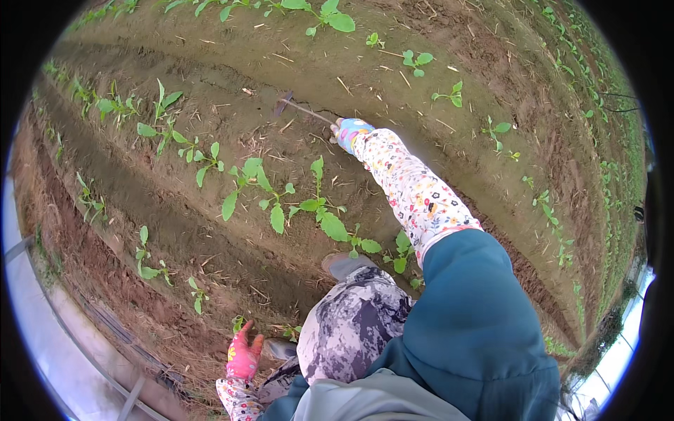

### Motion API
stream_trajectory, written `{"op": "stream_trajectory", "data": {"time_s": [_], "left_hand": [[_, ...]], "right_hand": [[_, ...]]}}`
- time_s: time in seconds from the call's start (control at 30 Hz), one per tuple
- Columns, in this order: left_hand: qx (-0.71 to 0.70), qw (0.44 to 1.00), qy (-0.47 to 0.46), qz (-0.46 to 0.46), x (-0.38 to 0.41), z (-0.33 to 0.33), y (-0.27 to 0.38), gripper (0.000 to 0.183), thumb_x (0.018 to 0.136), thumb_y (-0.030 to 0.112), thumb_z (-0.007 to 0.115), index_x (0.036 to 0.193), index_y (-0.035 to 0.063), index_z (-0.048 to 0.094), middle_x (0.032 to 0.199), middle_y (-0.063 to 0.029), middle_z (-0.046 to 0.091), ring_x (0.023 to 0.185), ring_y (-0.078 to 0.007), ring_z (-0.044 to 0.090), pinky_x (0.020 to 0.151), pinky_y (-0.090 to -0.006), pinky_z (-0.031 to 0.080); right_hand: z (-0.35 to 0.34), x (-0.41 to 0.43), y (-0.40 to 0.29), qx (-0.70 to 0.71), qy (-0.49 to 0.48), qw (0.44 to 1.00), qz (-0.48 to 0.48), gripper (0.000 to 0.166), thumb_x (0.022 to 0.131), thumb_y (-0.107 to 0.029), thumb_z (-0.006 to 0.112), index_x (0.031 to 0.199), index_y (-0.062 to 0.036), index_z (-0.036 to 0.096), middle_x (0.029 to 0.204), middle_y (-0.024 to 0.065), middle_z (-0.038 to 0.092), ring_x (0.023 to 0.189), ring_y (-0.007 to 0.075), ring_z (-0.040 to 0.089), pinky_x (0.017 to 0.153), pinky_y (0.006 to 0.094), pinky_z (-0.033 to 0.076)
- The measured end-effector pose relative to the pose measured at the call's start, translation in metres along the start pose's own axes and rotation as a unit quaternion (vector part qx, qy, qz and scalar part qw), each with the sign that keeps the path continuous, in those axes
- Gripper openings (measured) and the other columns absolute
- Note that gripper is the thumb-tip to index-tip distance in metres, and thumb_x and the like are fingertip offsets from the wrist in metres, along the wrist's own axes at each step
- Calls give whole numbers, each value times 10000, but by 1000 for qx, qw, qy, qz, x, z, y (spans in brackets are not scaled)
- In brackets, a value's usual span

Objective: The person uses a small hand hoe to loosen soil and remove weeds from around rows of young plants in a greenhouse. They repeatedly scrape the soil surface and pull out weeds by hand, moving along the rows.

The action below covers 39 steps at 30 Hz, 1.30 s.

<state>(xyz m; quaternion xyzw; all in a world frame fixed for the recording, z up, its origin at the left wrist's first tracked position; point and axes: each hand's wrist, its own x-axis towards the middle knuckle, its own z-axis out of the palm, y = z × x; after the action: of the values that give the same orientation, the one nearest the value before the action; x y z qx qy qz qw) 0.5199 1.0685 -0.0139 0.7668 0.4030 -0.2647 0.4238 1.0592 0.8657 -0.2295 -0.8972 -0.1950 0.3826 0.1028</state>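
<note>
My right hand (352,132), in a blue glove with coloured dots, grips a short hand hoe (308,111) by its handle. The hoe's thin shank reaches left to a flat dark blade (283,103), which meets the soil of the bed. Below the hoe grows a row of leafy green seedlings (258,181). My left hand (245,351) wears a pink flowered glove and hangs low beside my knee, its fingers apart and holding nothing. Near its fingertips stands a small seedling (238,323); whether they touch I cannot tell.
My shoe (347,264) stands close to the seedling row. More seedlings (329,18) line the bed beyond, and others (150,263) grow at lower left. Dark hoses (121,334) run along the left edge, beside a translucent plastic wall (63,337).
</note>
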Motion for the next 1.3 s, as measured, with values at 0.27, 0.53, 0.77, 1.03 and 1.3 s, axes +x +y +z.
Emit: {"op": "stream_trajectory", "data": {"time_s": [0.27,0.53,0.77,1.03,1.3], "left_hand": [[-68,992,-13,-103,-18,-24,36,450,904,157,646,1320,49,514,934,-70,645,789,-132,593,688,-290,513],[-21,998,-10,-63,-23,-25,4,453,917,156,628,1335,42,498,1007,-96,652,869,-157,611,743,-295,512],[-76,995,-4,-64,-34,-38,13,458,932,107,591,1361,11,463,1139,-117,617,1001,-168,585,873,-292,469],[-83,992,-17,-90,-58,-29,-4,464,930,74,588,1366,-3,447,1076,-91,611,920,-132,564,822,-270,470],[-71,997,-15,-12,-37,-18,11,468,934,118,593,1367,17,450,1109,-112,608,950,-166,584,829,-291,482]], "right_hand": [[8,-69,59,-10,-7,996,89,417,990,-417,376,1183,-86,540,1142,175,631,1089,374,583,909,472,454],[22,-156,130,-22,-51,985,164,461,979,-446,374,1205,-79,538,1161,193,621,1099,386,570,927,463,446],[40,-258,209,-34,-16,965,261,519,967,-465,417,1326,-102,510,1271,182,577,1186,362,535,1005,421,419],[64,-386,319,-56,-111,922,366,524,975,-467,418,1352,-112,497,1294,157,574,1182,343,551,1007,435,432],[17,-274,192,-11,-21,968,250,501,958,-468,464,1291,-101,535,1216,206,601,1154,370,555,972,431,433]]}}
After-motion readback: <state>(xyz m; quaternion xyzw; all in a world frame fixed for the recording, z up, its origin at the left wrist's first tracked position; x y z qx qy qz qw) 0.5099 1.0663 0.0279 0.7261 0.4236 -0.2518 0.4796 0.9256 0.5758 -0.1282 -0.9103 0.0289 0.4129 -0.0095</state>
